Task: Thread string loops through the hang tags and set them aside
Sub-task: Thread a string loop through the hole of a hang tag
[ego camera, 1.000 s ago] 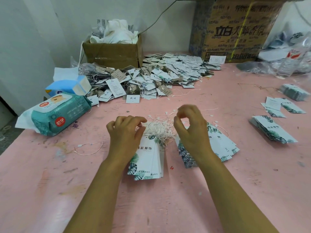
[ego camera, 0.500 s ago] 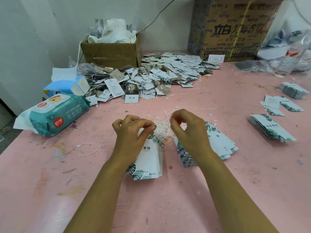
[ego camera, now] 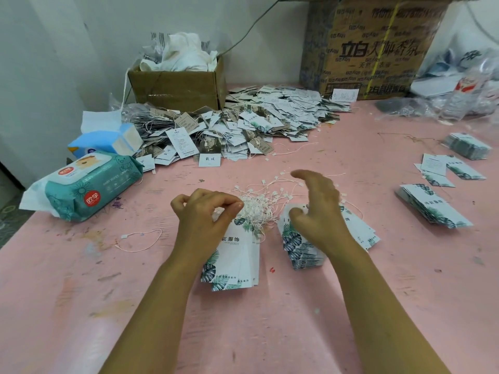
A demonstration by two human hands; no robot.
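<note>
The left hand (ego camera: pixel 205 220) pinches the top of a hang tag stack (ego camera: pixel 235 265) lying beneath it. String loops (ego camera: pixel 259 209) tangle between it and the right hand (ego camera: pixel 316 211), relaxed open over a second tag stack (ego camera: pixel 299 249). A pink bench (ego camera: pixel 297 319) carries everything, with a white wall (ego camera: pixel 81 49) beyond.

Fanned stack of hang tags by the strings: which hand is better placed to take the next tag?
Right, probably. The right hand hangs open just above that fanned stack, while the left hand is occupied, its fingers pinched at the string loops atop the other tags.
</note>
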